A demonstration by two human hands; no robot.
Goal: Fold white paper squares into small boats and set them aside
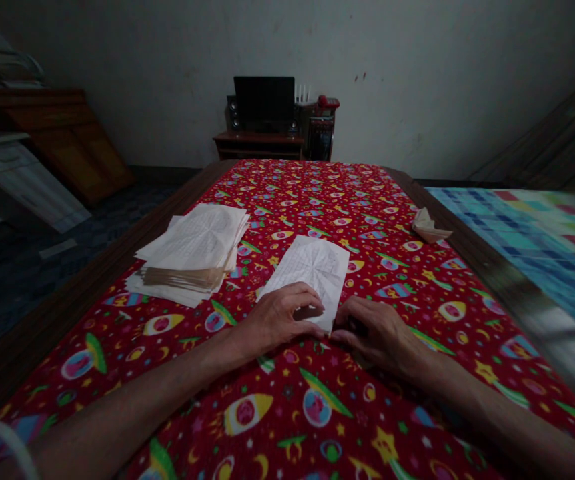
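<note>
White rectangular creased paper sheet (312,267) lies mid-width on the red cartoon-print cloth (182,400) covering the dark brown table (101,270). My left hand (283,311) curls over the sheet's near edge, thumb and forefinger parted; my right hand (376,327) bunches at its near right corner. Can't tell if either grips. Stack of off-white paper sheets (200,233) sits toward the table's left edge; folded beige paper piece (428,230) by the right edge.

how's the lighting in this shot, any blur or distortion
Head view throughout: dim light overall, the creased paper sheet standing out pale, its writing too faint to read; a soft-edged pale patch at far right; wide-angle stretch slanting the wooden cabinet.
</note>
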